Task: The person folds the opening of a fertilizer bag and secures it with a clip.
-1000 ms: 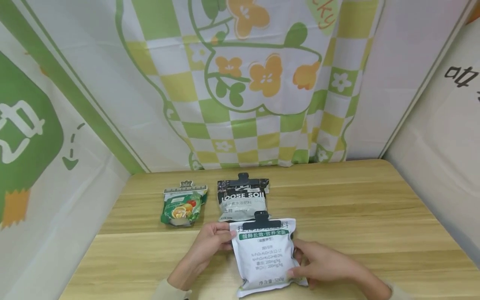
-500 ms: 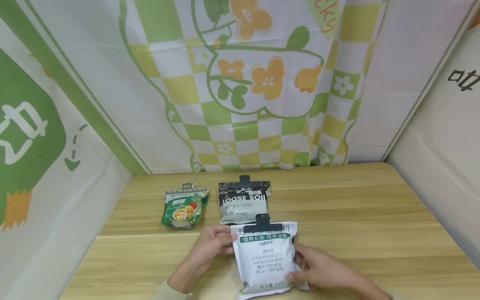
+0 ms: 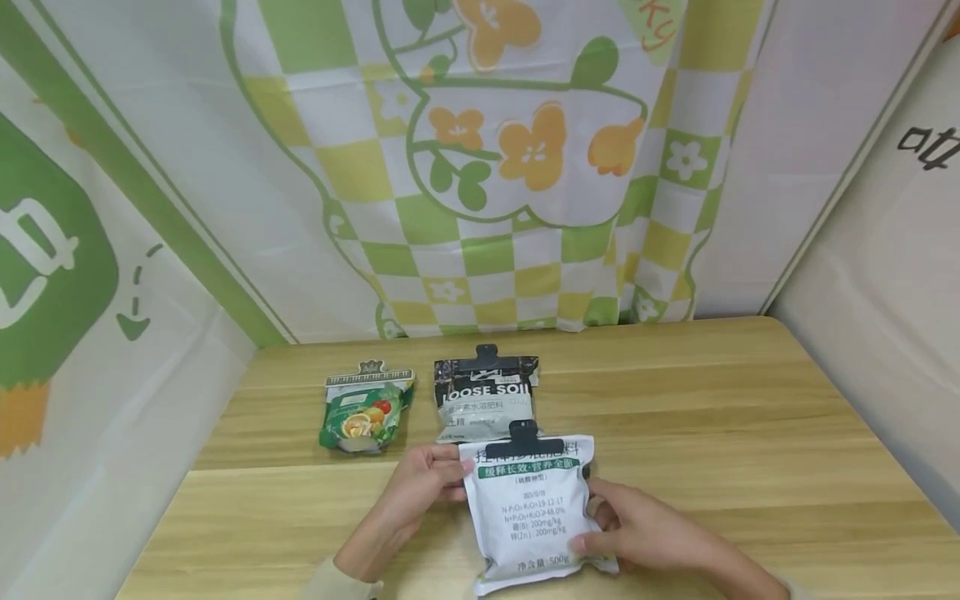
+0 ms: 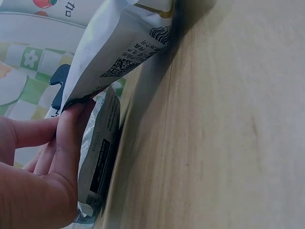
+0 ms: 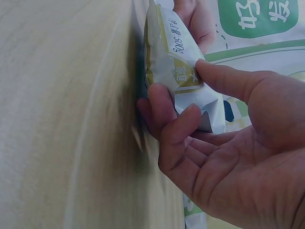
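Between my two hands is a white fertilizer bag (image 3: 528,517) with dark print and a green band, tilted with its printed face toward me. A black clip (image 3: 523,440) pinches its top edge. My left hand (image 3: 412,492) pinches the bag's upper left edge between thumb and fingers. On the other side my right hand (image 3: 645,529) grips the lower right, thumb on the front and fingers curled behind, as the right wrist view shows. Just behind it lies a black and grey "LOOSE SOIL" bag (image 3: 483,404), its top in another black clip (image 3: 487,360).
A green bag (image 3: 363,419) with pictured fruit, closed by a pale patterned clip (image 3: 370,375), lies at the back left. All sit on a wooden table (image 3: 712,417). Behind hangs a green-checked cloth (image 3: 480,275), with printed sheets at both sides.
The head view shifts slightly. Both hands keep the same hold on the white fertilizer bag, and the bags stay where they were.
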